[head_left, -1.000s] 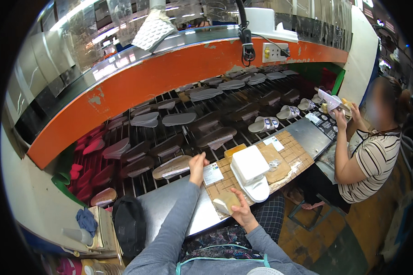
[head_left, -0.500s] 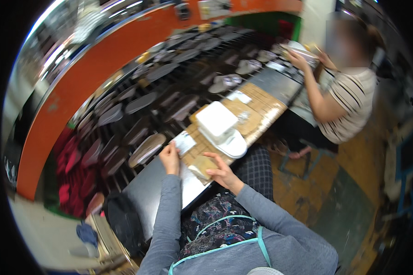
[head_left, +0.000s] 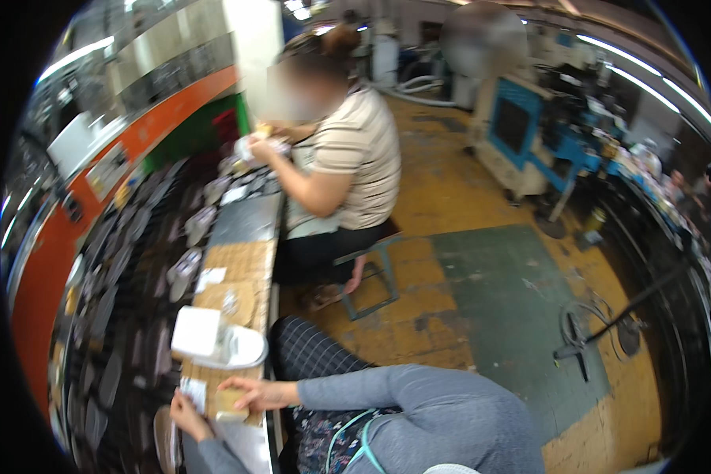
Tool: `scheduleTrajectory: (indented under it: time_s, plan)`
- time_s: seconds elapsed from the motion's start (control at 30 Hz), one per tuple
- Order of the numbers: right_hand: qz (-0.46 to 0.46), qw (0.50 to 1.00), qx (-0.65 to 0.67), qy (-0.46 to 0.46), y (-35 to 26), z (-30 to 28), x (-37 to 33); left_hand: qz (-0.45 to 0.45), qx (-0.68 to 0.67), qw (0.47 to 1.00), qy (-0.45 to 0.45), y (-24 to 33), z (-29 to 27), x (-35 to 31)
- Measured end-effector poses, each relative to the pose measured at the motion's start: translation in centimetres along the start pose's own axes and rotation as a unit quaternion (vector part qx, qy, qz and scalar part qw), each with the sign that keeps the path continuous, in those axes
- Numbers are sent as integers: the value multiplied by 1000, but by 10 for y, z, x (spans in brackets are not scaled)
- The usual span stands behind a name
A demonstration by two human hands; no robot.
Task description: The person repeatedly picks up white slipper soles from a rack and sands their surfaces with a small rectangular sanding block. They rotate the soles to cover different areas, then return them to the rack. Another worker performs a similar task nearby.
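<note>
Head view shows both hands low at the left, close together at the near end of a narrow bench. The right hand (head_left: 249,391) lies flat, fingers together, pressing a small tan pad (head_left: 231,403) against the bench top (head_left: 241,261). The left hand (head_left: 186,415) sits just beside it, pinching the lower edge of a small white slip (head_left: 192,393); the pictures do not show how firmly. The tan pad sits directly under the right palm, the slip touching its left side.

Doing this well seems to call for the right hand holding the pad steady while the left squares the slip to its edge, without creasing it.

Counted: one tan pad, one white slip in hand, one white box (head_left: 196,332) just beyond the hands resting on one white sole-shaped piece (head_left: 241,350). Further along lie at least two more pale slips. One seated person (head_left: 347,170) works well beyond the hands, on one metal stool (head_left: 371,268).
</note>
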State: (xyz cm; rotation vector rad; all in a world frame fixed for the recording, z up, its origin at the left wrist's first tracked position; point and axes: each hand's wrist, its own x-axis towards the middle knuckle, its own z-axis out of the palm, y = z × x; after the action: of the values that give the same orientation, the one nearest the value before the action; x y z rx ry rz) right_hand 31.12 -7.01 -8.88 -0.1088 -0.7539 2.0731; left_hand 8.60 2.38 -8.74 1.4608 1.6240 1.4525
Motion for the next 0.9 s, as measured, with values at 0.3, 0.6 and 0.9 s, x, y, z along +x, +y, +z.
scheduleTrajectory:
  time_s: [0.3, 0.6, 0.9]
  plan:
    - [3, 998, -47, 33, 6, -5, 5, 86, 26, 996, -2, -14, -3, 6]
    - [7, 999, -29, 19, 5, -5, 9, 58, -26, 998, -5, 6, -16, -16]
    - [17, 999, 31, -17, 5, -4, 2, 109, -134, 983, 54, 120, -41, -18]
